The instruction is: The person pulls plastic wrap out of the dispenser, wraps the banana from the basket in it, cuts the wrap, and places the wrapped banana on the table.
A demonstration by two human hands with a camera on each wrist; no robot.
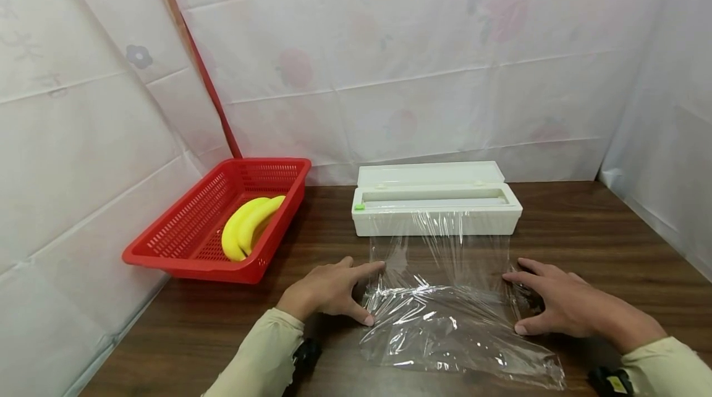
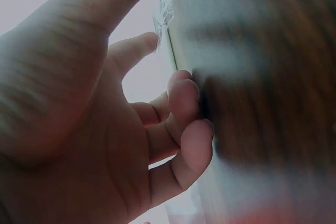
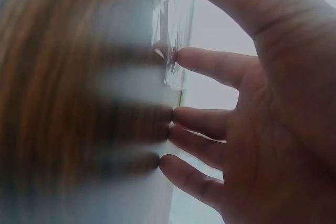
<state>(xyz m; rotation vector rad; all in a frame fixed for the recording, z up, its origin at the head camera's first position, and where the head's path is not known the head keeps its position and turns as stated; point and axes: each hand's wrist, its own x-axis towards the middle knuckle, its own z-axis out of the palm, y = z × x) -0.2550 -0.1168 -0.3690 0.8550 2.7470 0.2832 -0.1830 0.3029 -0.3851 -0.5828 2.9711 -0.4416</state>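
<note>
A sheet of cling film [image 1: 439,316] runs from the white cling film box [image 1: 436,221] toward the front of the table, its loose end crumpled and shiny. My left hand [image 1: 334,289] rests at the film's left edge, thumb and index finger spread and touching it. In the left wrist view the other fingers [image 2: 197,145] bend lightly down to the tabletop. On the opposite side, my right hand [image 1: 567,301] has its thumb and index fingertip at the right edge. The right wrist view shows its spread fingertips [image 3: 181,56] against the film and the table.
A red plastic basket [image 1: 167,264] stands at the left with yellow bananas [image 1: 250,224] in it. The box's lid [image 1: 431,173] is raised at the back, and a small green slider [image 1: 360,206] sits at its left end. Patterned white sheeting [image 1: 417,75] encloses the wooden table.
</note>
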